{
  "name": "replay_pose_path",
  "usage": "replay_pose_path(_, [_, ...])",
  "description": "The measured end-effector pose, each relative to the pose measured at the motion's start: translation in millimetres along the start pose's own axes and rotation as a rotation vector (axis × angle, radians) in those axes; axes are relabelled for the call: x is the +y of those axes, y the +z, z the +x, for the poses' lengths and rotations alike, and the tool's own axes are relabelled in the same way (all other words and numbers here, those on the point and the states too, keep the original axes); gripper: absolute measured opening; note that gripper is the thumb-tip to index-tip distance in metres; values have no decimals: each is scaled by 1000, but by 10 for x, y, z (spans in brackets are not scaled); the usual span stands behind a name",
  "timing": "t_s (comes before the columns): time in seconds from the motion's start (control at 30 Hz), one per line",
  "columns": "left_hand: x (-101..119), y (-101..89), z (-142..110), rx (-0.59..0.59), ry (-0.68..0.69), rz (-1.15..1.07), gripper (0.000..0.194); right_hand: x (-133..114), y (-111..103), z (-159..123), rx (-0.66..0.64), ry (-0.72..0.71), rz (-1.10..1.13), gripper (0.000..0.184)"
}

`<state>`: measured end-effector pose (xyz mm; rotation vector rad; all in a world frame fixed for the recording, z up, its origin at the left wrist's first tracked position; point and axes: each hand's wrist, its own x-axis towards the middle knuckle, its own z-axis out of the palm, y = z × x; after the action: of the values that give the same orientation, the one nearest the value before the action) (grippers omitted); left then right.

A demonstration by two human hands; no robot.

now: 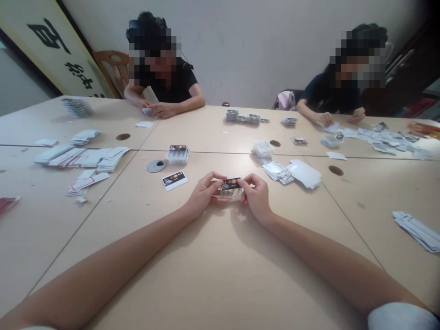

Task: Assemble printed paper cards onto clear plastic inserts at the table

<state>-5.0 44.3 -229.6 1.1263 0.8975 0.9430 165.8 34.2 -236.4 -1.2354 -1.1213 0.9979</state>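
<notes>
Between my two hands is a small clear plastic case with a black printed card along its upper part. My left hand grips its left end, thumb on top and fingers beneath. The right end is pinched by my right hand, with the thumb on the card. To the left of my hands lies a loose black-and-white printed card. Behind that card stand stacked clear cases with a printed card on top, beside a grey grommet cover.
White card pieces and clear cases lie ahead to the right; paper stacks are at left. Across the table, one person handles a small item and another person reaches over scattered cards. Folded sheets lie far right.
</notes>
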Motion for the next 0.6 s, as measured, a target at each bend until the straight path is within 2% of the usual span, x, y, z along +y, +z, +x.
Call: replay_pose_path(0.6, [8, 9, -2, 9, 22, -7, 30, 30, -8, 2, -8, -11, -7, 25])
